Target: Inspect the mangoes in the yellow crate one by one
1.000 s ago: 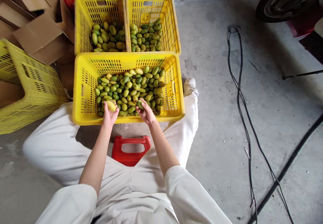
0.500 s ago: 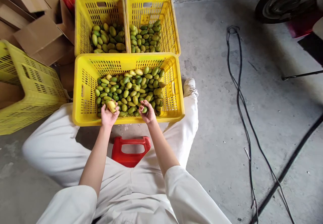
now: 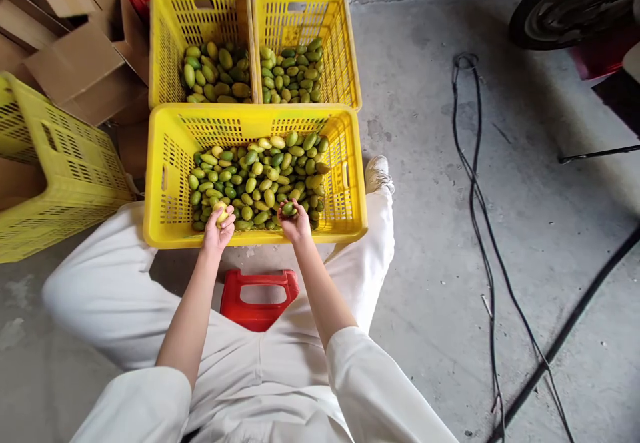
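Observation:
A large yellow crate (image 3: 165, 230) stands on the floor between my knees, filled with several green and yellowish mangoes (image 3: 260, 170). My left hand (image 3: 217, 231) is closed around a yellow mango (image 3: 221, 213) at the crate's near edge. My right hand (image 3: 296, 224) grips a green mango (image 3: 287, 208) just above the pile. Behind stand two smaller yellow crates: the left one (image 3: 165, 43) holds larger mangoes, the right one (image 3: 345, 50) smaller green ones.
A red plastic stool (image 3: 259, 296) sits under me. An empty yellow crate (image 3: 60, 183) lies tipped at the left, with cardboard boxes (image 3: 75, 63) behind it. Black cables (image 3: 480, 190) run over the concrete floor at the right, near a wheel (image 3: 570, 3).
Both hands have lifted slightly from the pile toward the near edge. The right hand has picked a green mango up; the left still holds its yellow one.

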Demonstrator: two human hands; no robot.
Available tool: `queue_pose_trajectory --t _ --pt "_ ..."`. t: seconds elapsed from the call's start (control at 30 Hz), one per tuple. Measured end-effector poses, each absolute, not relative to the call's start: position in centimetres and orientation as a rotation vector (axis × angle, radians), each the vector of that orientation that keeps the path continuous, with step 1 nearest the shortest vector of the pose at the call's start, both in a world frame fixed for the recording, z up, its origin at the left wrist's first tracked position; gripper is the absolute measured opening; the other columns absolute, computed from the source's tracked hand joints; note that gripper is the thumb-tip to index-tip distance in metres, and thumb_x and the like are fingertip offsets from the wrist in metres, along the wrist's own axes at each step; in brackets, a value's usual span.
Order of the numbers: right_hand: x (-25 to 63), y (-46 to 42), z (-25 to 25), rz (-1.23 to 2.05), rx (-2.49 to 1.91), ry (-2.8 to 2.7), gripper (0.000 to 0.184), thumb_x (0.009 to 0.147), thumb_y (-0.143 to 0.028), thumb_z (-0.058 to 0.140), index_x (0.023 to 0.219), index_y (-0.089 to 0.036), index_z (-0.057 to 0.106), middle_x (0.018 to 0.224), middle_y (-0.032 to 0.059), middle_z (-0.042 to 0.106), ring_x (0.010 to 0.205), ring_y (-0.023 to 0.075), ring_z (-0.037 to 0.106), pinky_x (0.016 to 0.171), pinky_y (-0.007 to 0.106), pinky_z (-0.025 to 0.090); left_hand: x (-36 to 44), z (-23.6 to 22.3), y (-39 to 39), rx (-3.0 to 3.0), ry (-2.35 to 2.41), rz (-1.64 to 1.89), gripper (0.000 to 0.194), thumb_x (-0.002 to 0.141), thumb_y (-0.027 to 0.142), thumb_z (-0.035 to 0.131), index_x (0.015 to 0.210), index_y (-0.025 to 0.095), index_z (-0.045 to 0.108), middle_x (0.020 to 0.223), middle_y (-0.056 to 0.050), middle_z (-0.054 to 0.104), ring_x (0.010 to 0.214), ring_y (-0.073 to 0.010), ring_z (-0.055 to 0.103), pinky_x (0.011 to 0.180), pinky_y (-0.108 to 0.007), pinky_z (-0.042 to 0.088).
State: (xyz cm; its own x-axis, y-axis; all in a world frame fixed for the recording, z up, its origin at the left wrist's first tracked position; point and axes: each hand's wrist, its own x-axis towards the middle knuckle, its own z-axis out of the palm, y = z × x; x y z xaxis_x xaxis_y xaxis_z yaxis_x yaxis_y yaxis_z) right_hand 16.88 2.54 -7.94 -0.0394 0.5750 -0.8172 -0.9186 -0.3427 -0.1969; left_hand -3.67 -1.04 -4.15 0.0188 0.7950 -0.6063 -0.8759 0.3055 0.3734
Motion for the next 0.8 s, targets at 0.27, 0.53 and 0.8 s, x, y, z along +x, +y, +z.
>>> queue_pose_trajectory --t 0.27,0.53,0.8 --pt "17.3 2.9 -7.6 1.680 -1.034 0.490 0.010 0.089 -0.027 0.054 0.080 -0.023 0.051 0.066 -0.0049 0.057 0.046 0.0062 0.045 0.039 0.015 0.037 -1.3 -5.0 -0.7 0.262 1.288 1.364 0.017 0.084 0.029 0.067 0.097 0.022 0.057 0.078 0.001 0.058 0.050 -0.0080 0.051 0.039 -0.017 0.034" --pt "17.7 2.8 -9.0 1.631 -1.116 0.444 0.003 0.081 -0.023 0.052 0.084 -0.024 0.053 0.071 -0.0023 0.064 0.056 0.0094 0.058 0.044 0.017 0.045 0.3 -5.2 -0.7 0.758 1.838 1.342 0.021 0.079 0.015 0.072 0.098 0.021 0.067 0.103 -0.009 0.065 0.102 -0.0229 0.061 0.089 -0.028 0.048" --pt "17.8 4.5 -9.6 1.347 -1.266 0.605 0.005 0.077 -0.023 0.043 0.077 -0.026 0.047 0.063 -0.0013 0.057 0.057 0.0150 0.059 0.045 0.024 0.046 1.0 -6.2 -1.2 0.867 2.067 1.192 0.023 0.081 0.020 0.067 0.104 0.023 0.062 0.112 -0.012 0.066 0.112 -0.0287 0.060 0.104 -0.040 0.041"
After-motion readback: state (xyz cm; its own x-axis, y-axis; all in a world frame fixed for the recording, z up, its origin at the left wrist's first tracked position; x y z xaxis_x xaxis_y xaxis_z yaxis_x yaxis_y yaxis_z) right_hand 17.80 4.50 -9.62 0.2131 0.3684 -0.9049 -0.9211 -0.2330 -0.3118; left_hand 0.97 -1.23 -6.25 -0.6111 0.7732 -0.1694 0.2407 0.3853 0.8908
